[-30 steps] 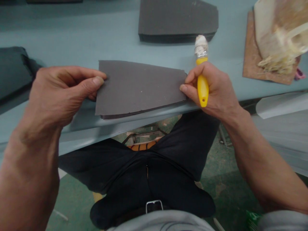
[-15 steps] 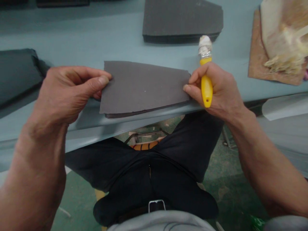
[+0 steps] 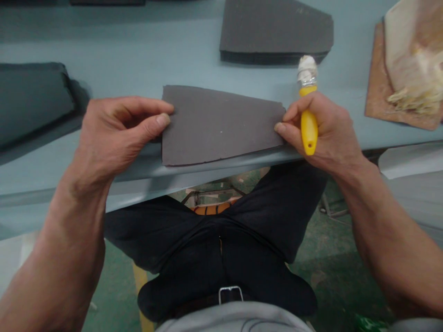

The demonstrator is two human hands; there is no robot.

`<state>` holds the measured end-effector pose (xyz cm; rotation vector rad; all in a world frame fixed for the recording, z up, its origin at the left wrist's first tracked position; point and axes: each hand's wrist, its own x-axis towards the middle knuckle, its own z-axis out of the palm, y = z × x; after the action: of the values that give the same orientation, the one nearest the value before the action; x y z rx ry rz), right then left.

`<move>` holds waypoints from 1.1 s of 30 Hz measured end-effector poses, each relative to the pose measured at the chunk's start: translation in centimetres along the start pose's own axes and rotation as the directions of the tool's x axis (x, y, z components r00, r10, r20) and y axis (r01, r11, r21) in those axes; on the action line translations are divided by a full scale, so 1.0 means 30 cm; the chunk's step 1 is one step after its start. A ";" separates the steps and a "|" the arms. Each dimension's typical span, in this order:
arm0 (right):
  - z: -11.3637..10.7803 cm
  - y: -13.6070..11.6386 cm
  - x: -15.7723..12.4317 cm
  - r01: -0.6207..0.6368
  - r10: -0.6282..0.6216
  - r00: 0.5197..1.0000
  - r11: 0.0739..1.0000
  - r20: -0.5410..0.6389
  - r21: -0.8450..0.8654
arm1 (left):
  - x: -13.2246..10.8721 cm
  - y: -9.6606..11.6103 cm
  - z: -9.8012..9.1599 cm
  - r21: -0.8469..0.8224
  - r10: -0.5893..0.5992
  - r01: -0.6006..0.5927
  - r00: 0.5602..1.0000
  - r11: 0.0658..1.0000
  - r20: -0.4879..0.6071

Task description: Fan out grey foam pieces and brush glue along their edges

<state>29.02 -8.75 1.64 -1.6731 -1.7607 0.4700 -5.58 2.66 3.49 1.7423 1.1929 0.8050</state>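
A dark grey tapered sheet (image 3: 221, 127) lies near the front edge of the pale blue table, its wide end at the left. My left hand (image 3: 119, 131) pinches that wide end between thumb and fingers. At the narrow right end, the thumb and forefinger of my right hand (image 3: 321, 127) close on the sheet. A yellow-handled brush (image 3: 309, 127) is also tucked in my right hand, bristles pointing up and coated white. Whether more layers lie under the sheet is hard to tell.
Beyond the sheet sits a stack of similar grey pieces (image 3: 273, 30). Another dark stack (image 3: 32, 99) is at the left. A brown board (image 3: 375, 87) at the right carries a glue-crusted container (image 3: 403, 41). The table edge (image 3: 148, 173) runs above my lap.
The view has shifted, so most things appear farther right. The top sheet's lower left edge now lines up with what lay beneath it. Both hands keep hold of its ends.
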 end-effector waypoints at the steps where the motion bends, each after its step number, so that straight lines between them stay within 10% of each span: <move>1: 0.000 -0.002 0.000 -0.004 0.004 1.000 1.000 0.001 -0.001 | -0.004 -0.001 0.000 0.003 0.008 -0.008 1.000 1.000 -0.003; 33: 0.018 0.006 -0.010 0.033 -0.034 0.997 0.999 -0.074 -0.005 | 0.042 -0.022 -0.024 -0.099 -0.056 0.069 0.990 0.993 0.126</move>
<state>28.78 -8.92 1.07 -1.6400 -1.7342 0.3853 -6.02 4.18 3.25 1.6379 1.0990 0.6996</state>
